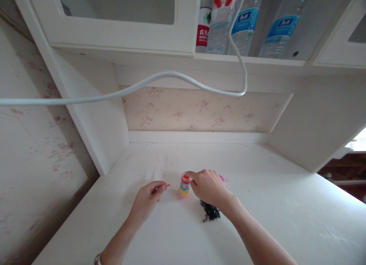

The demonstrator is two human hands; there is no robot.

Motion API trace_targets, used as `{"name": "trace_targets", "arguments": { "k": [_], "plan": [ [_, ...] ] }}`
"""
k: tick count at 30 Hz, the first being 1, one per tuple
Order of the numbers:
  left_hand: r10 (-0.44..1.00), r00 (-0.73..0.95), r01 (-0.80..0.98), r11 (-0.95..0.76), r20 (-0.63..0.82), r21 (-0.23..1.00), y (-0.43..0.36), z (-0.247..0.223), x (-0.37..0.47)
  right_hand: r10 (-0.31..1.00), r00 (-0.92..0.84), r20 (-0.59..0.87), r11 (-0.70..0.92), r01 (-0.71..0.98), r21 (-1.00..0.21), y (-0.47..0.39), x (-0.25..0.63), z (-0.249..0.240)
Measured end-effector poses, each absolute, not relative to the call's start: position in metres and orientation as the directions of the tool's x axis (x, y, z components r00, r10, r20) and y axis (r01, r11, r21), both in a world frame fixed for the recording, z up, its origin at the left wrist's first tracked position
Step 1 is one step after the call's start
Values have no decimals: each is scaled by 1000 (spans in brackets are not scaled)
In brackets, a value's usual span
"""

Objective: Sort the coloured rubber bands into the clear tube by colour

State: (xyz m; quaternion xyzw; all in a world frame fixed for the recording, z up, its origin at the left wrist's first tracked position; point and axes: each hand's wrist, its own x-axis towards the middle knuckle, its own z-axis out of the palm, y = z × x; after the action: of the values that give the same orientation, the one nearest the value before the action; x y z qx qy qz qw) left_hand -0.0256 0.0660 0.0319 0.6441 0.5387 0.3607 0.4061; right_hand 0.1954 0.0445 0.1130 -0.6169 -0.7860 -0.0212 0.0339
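Where the jar (184, 189) opens, right fingers (192, 175)

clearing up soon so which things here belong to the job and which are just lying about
Job:
red piece, in the left hand
jar, at the right hand
probably black bundle and pink item

Just about:
bottles
white cable

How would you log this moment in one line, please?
left hand: holds small red piece | right hand: at mouth of upright jar | black bundle: on white tabletop
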Motion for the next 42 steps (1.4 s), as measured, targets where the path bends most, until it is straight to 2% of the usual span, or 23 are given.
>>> {"name": "trace_targets", "arguments": {
  "k": [5, 10, 14, 19, 23, 27, 33, 38, 42],
  "plan": [
    [966, 184, 415, -245, 183, 876, 61, 60, -4, 969, -215, 119, 224, 972, -68, 43, 198, 111],
    [889, 243, 431, -458, 389, 777, 71, 80, 20, 969, -109, 220, 162, 957, -240, 42, 207, 108],
    [876, 276, 499, -482, 396, 720, 79, 81, 34, 953, -18, 301, 149, 895, -421, 40, 219, 99],
    [881, 291, 576, -473, 374, 666, 82, 79, 43, 949, 11, 316, 166, 834, -526, 35, 234, 86],
    [878, 311, 577, -479, 364, 662, 83, 81, 44, 951, 33, 308, 151, 819, -554, 31, 240, 84],
    [876, 338, 505, -477, 344, 719, 86, 86, 41, 948, 39, 316, 155, 810, -565, 30, 241, 87],
    [915, 181, 476, -402, 360, 782, 94, 83, 11, 932, -24, 360, 243, 781, -576, 22, 232, 82],
    [964, 79, 527, -258, 255, 810, 76, 68, -35, 919, -180, 350, 362, 738, -569, -2, 193, 65],
    [997, 2, 568, -69, 83, 820, 41, 39, -68, 913, -324, 246, 406, 772, -488, -6, 148, 52]
  ]
}}
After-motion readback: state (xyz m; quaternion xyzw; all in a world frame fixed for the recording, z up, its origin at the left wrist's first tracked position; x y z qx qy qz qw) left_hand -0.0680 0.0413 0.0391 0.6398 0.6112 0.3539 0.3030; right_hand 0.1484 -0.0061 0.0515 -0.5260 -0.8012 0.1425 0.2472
